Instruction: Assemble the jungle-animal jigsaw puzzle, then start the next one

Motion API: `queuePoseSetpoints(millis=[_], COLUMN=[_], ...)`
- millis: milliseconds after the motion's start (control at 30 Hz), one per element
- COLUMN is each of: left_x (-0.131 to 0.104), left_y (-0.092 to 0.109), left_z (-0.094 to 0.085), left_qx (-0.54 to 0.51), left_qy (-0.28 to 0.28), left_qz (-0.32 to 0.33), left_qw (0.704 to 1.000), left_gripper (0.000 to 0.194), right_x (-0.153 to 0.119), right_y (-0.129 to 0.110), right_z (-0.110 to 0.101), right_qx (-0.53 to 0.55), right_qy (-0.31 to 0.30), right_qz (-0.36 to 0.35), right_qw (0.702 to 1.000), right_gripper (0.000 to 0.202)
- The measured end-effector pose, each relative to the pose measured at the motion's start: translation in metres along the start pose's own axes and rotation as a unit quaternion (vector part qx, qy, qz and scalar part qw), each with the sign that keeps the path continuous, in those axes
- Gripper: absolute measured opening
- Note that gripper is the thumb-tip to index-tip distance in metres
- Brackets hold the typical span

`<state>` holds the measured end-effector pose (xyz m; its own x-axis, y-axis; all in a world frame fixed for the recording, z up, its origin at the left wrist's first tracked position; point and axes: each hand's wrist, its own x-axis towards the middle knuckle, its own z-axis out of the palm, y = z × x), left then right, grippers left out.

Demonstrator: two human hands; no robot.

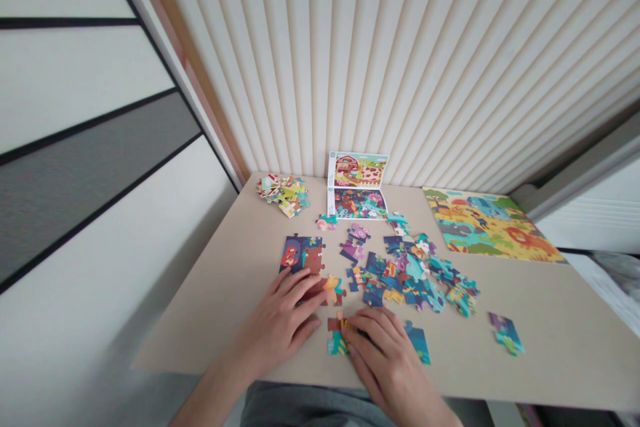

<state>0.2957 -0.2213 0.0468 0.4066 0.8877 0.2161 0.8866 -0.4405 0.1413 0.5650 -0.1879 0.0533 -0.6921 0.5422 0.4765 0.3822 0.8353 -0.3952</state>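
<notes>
My left hand (285,320) lies with fingers spread over the lower part of a joined puzzle section (313,255), dark blue and brown with a red figure. An orange and yellow puzzle piece (332,288) shows by its fingertips. Nearer the table's front edge, my right hand (383,350) has its fingers together, thumb and fingertips on a puzzle piece (337,342) with teal, brown and yellow on it. The fingers cover that piece's right side. Partly behind the right hand lies a blue puzzle piece (419,342).
Loose puzzle pieces (415,274) spread right of centre; another heap (284,194) is at the back left. A folded picture leaflet (358,186) stands against the pleated curtain (350,47). An animal picture board (493,224) lies back right, and some joined pieces (506,334) at right.
</notes>
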Motion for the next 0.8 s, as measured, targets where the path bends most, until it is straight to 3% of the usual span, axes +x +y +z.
queuePoseSetpoints(millis=[267, 367, 533, 600, 800], left_x=[-0.001, -0.005, -0.014, -0.016, -0.017], left_y=[-0.001, -0.003, -0.011, -0.016, -0.024], left_z=[-0.001, 0.002, 0.013, 0.018, 0.028], left_qx=[-0.008, -0.012, -0.017, -0.009, 0.023], left_qy=[-0.003, 0.027, 0.16, 0.188, 0.155], left_qz=[0.002, -0.002, -0.128, -0.178, -0.211], left_qw=[1.0, 1.0, 0.979, 0.966, 0.965], left_gripper=[0.049, 0.049, 0.036, 0.034, 0.043], right_x=[-0.01, -0.009, -0.015, -0.024, -0.062], right_y=[0.004, 0.002, 0.002, 0.005, 0.025], right_z=[0.002, 0.002, -0.004, -0.008, -0.02], right_qx=[0.002, -0.001, 0.004, -0.003, -0.042], right_qy=[0.035, 0.044, 0.054, 0.048, 0.042], right_qz=[-0.012, -0.021, -0.026, -0.014, 0.078], right_qw=[0.999, 0.999, 0.998, 0.999, 0.995], right_gripper=[0.028, 0.03, 0.03, 0.032, 0.035])
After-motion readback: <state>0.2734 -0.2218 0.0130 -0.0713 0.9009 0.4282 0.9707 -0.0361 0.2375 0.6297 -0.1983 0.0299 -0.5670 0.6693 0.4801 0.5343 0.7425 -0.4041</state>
